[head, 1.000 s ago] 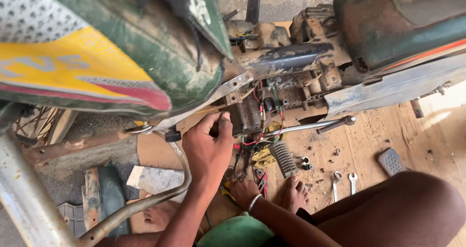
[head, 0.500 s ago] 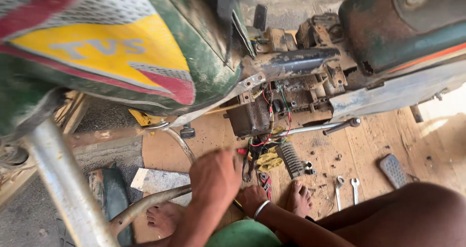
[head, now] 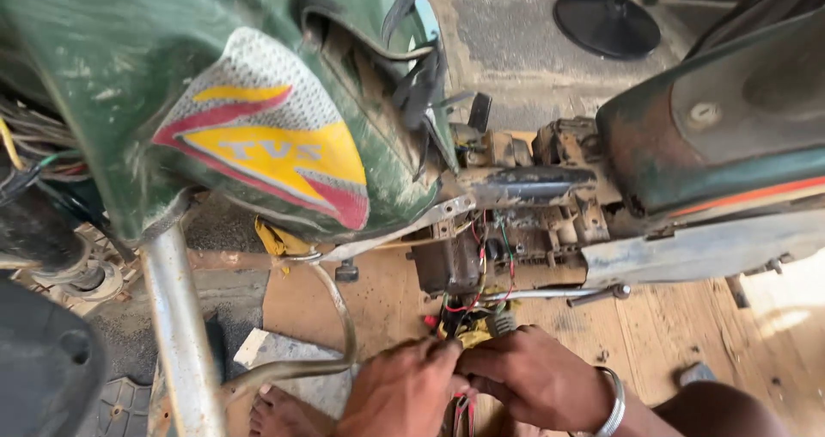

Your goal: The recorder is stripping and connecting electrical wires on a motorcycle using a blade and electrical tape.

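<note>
Closest to the camera, both hands are bunched together at the bottom of the frame. The left hand (head: 402, 394) is curled tight, fingers pinched around the bundle of red and black wires (head: 457, 317) where it drops down between the two hands. The right hand (head: 534, 377), with a metal bangle (head: 612, 403) on the wrist, is closed narrow too, fingertips meeting the left ones right on that same bundle near a yellow bit (head: 473, 338) that I can't identify properly.

The key thing is the direction: the wires run pretty much straight up and away from the hands, long axis vertical in the view, leading into the exposed engine block (head: 455, 265) just above. Both hands are about equally near, touching each other over the bundle.

A bare foot (head: 279, 413) sits just left of the left hand, beside the bent chrome tube (head: 180, 334).

Further out there's a thin steel rod (head: 550, 294) lying across to the right, then the green fuel tank (head: 258, 102) with its yellow and red graphic overhead, on a wooden floor (head: 687, 334).
</note>
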